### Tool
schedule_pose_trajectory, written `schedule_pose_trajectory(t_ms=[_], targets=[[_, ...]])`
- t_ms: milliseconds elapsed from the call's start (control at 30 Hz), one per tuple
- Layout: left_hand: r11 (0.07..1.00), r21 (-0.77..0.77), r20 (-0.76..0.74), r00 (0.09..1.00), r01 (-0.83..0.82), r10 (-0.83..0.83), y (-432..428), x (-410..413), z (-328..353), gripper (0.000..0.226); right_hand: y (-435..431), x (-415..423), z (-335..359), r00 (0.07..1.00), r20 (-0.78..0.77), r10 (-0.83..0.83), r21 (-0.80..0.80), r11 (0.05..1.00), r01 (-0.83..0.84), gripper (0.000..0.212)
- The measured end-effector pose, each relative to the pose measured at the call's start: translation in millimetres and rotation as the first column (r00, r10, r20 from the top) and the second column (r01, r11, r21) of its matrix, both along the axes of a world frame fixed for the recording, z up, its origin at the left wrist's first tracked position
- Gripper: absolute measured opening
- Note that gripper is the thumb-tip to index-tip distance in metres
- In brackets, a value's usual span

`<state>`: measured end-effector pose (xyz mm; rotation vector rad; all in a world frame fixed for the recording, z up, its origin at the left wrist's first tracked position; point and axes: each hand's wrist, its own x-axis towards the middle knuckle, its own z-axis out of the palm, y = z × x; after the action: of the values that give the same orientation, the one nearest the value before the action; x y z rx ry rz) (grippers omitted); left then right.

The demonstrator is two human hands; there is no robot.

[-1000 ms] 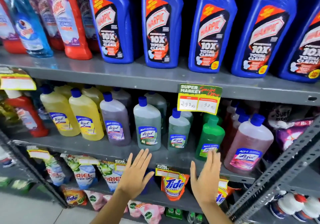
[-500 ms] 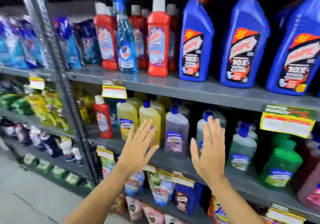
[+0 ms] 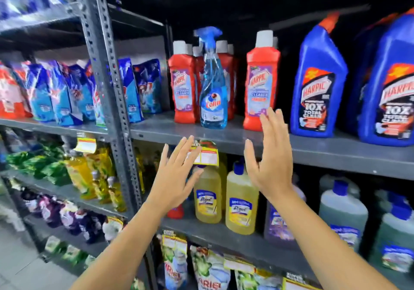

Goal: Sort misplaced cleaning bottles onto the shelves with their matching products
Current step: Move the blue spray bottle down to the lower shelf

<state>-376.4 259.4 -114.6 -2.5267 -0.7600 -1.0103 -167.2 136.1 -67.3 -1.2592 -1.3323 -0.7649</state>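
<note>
A blue Colin spray bottle (image 3: 212, 88) stands among red Harpic bathroom cleaner bottles (image 3: 261, 88) on the upper grey shelf (image 3: 224, 135). To their right are big blue Harpic bottles (image 3: 318, 83). My left hand (image 3: 175, 173) is raised below the spray bottle, fingers spread, holding nothing. My right hand (image 3: 268, 155) is open too, its fingertips in front of the base of a red bottle. Behind my left hand, a small red bottle (image 3: 175, 212) on the lower shelf is mostly hidden, next to yellow Lizol bottles (image 3: 240, 202).
A grey perforated upright post (image 3: 107, 88) splits the rack. Left of it are blue detergent pouches (image 3: 67, 92), green and yellow packs below. Purple and green Lizol bottles (image 3: 342, 215) fill the lower shelf at right. Ariel pouches (image 3: 208, 271) hang beneath. A yellow price tag (image 3: 207, 155) clips the shelf edge.
The view has swung left and up along the rack. Both open hands have risen from the lower Lizol shelf toward the upper shelf's edge, near the spray bottle and red bottles.
</note>
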Motion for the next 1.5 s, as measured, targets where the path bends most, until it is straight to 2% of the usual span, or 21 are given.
schedule_pose_trajectory(t_ms=[133,300,500,567,600,667,733,800,900,967,1100,1233,1400,1500], targets=[[0.999,0.036,0.019,1.0,-0.012,0.011,48.5,-8.6,22.7,0.054,55.5,-7.8,43.4,0.994,-0.101,0.03,0.052,0.998,-0.025,0.062],[0.999,-0.003,0.111,0.992,-0.051,0.051,95.8,-12.7,37.8,0.061,119.7,-15.7,92.5,0.97,-0.226,0.085,-0.116,0.987,-0.114,0.068],[0.999,-0.023,0.153,0.988,0.023,-0.019,118.1,-12.6,26.2,0.056,163.6,-12.5,130.0,0.938,-0.339,0.075,-0.133,0.983,-0.126,0.07],[1.0,0.005,0.206,0.978,0.025,-0.025,121.6,-10.0,23.8,0.052,174.2,-8.4,136.5,0.901,-0.431,0.058,-0.219,0.961,-0.166,0.075],[0.999,0.024,0.223,0.974,0.027,-0.032,123.2,-8.4,23.3,0.05,177.7,-5.0,139.1,0.859,-0.507,0.073,-0.27,0.933,-0.239,0.075],[0.998,0.059,0.255,0.965,0.04,-0.053,127.4,-5.6,20.9,0.047,179.1,-0.9,142.7,0.764,-0.634,0.118,-0.359,0.83,-0.426,0.052],[0.994,0.082,0.304,0.949,0.066,-0.088,128.8,-3.1,18.7,0.043,173.7,1.6,146.8,0.724,-0.677,0.134,-0.43,0.726,-0.536,0.028],[0.991,0.097,0.371,0.92,0.097,-0.126,128.0,0.1,17.5,0.04,168.5,4.3,147.5,0.735,-0.665,0.13,-0.463,0.7,-0.543,0.028],[0.986,0.101,0.419,0.894,0.13,-0.161,129.7,0.9,17.8,0.038,166.6,-1.4,148.0,0.697,-0.707,0.12,-0.428,0.712,-0.557,0.039],[0.985,0.1,0.421,0.891,0.138,-0.168,131.1,-0.2,18.9,0.039,168.0,-7.2,145.5,0.704,-0.702,0.102,-0.415,0.745,-0.522,0.045],[0.987,0.074,0.409,0.898,0.146,-0.164,133.7,-2.6,18.4,0.04,165.0,-15.6,132.2,0.781,-0.619,0.083,-0.365,0.85,-0.379,0.054],[0.981,0.069,0.413,0.891,0.179,-0.192,135.0,-4.8,17.6,0.038,144.0,-31.2,113.8,0.87,-0.487,0.07,-0.313,0.916,-0.249,0.058],[0.974,0.055,0.306,0.924,0.221,-0.228,132.7,-14.6,17.4,0.044,91.1,-54.0,95.6,0.88,-0.455,0.139,-0.053,0.982,-0.182,0.058],[0.974,0.034,0.274,0.935,0.223,-0.224,125.6,-19.6,4.1,0.054,45.5,-68.2,90.1,0.842,-0.477,0.252,0.043,0.964,-0.264,0.06]])
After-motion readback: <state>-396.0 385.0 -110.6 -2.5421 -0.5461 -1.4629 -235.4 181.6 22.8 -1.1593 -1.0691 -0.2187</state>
